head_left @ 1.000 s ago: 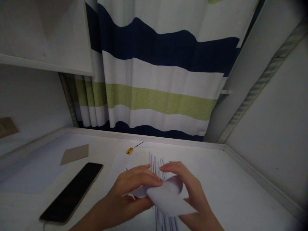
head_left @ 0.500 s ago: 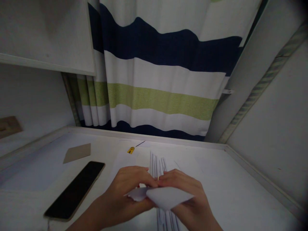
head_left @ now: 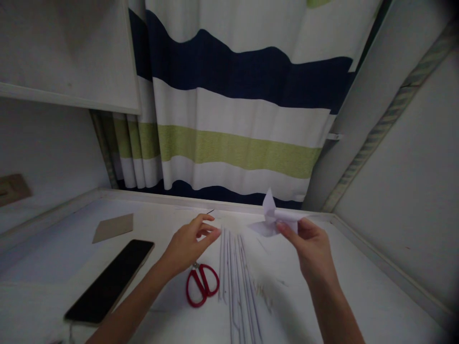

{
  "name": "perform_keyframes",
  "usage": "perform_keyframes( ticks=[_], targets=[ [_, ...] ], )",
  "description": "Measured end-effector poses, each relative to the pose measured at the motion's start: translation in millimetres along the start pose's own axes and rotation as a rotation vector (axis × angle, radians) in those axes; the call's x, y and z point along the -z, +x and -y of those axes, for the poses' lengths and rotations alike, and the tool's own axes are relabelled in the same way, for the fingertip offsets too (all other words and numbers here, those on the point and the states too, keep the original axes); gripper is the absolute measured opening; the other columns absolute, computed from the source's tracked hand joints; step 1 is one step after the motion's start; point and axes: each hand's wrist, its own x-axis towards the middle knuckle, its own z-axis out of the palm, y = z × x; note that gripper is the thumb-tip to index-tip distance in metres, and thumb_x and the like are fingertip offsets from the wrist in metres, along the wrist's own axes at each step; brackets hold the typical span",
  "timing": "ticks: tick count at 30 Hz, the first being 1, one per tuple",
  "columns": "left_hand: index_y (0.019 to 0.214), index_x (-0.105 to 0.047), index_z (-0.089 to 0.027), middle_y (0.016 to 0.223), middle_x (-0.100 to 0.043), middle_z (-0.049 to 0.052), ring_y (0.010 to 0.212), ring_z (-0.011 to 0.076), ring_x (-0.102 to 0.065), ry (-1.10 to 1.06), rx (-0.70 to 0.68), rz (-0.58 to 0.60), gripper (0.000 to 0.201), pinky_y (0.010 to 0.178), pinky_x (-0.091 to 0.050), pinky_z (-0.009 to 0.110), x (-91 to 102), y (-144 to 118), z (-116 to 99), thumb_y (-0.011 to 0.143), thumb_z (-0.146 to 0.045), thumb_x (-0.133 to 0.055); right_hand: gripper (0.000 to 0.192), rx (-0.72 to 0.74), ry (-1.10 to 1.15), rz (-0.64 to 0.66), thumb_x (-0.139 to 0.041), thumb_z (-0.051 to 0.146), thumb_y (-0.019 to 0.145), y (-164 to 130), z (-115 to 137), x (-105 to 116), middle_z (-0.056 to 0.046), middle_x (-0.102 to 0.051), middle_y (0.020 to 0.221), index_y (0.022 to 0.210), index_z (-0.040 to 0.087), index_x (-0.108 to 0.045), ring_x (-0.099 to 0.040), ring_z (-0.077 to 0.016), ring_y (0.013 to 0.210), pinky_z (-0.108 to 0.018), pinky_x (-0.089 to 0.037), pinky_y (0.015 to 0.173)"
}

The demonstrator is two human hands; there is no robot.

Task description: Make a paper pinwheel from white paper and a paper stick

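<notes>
My right hand (head_left: 311, 243) is closed around a folded white paper pinwheel (head_left: 270, 217), raised above the tabletop with its pointed blades spread to the left and up. Nothing shows in my left hand (head_left: 188, 243); its fingers are curved and apart. That hand hovers above red-handled scissors (head_left: 202, 285), whose blades it hides. Close to its fingertips, several long thin white paper sticks (head_left: 234, 286) lie side by side down the middle of the table.
A black phone (head_left: 111, 282) lies at the left, with a grey-brown card (head_left: 113, 228) behind it. Small pale bits (head_left: 263, 291) are scattered right of the paper sticks. A striped curtain (head_left: 229, 143) hangs at the table's far edge (head_left: 215, 203).
My hands have moved apart. The right one has carried the folded paper up and right, while the left has let go and shifted left. The scissors now show.
</notes>
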Motion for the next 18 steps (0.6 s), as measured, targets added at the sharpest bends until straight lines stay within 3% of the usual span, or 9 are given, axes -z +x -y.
perform_keyframes(
  ticks=[5,9,13,18],
  targets=[
    [0.096,-0.056,-0.019,0.091,-0.065,0.004,0.086,0.0206,-0.060,0.225,0.089,0.125,0.027,0.078,-0.046,0.037,-42.8,41.9,18.0,0.083,-0.041,-0.048,0.018,-0.008,0.054,-0.084,-0.075,0.023,0.060,13.6,-4.8,17.2,0.001,-0.071,0.074,0.077,0.023,-0.070,-0.063,-0.0152,0.066,-0.026,-0.047,0.065],
    [0.109,-0.051,-0.015,0.110,-0.054,0.008,0.091,0.0198,-0.056,0.374,0.146,0.279,0.027,0.076,-0.048,0.040,-73.2,63.5,22.6,0.085,-0.028,-0.050,0.020,-0.019,0.060,-0.110,-0.075,0.023,0.060,18.0,-9.3,25.6,0.001,-0.071,0.074,0.078,0.023,-0.070,-0.062,-0.0152,0.066,-0.026,-0.047,0.064],
    [0.110,-0.050,-0.016,0.110,-0.054,0.008,0.092,0.0202,-0.056,0.489,0.223,0.376,0.028,0.076,-0.048,0.039,-90.6,75.3,23.5,0.085,-0.027,-0.050,0.019,-0.031,0.045,-0.118,-0.076,0.023,0.059,21.7,-14.2,29.9,0.001,-0.070,0.071,0.077,0.021,-0.070,-0.061,-0.0148,0.063,-0.025,-0.046,0.061],
    [0.111,-0.050,-0.015,0.110,-0.053,0.008,0.092,0.0203,-0.056,0.579,0.236,0.393,0.028,0.076,-0.048,0.040,-104.3,81.1,21.7,0.085,-0.027,-0.050,0.017,-0.035,0.024,-0.109,-0.076,0.024,0.059,23.8,-14.7,29.5,0.001,-0.069,0.068,0.075,0.020,-0.070,-0.059,-0.0139,0.061,-0.024,-0.043,0.058]
  ],
)
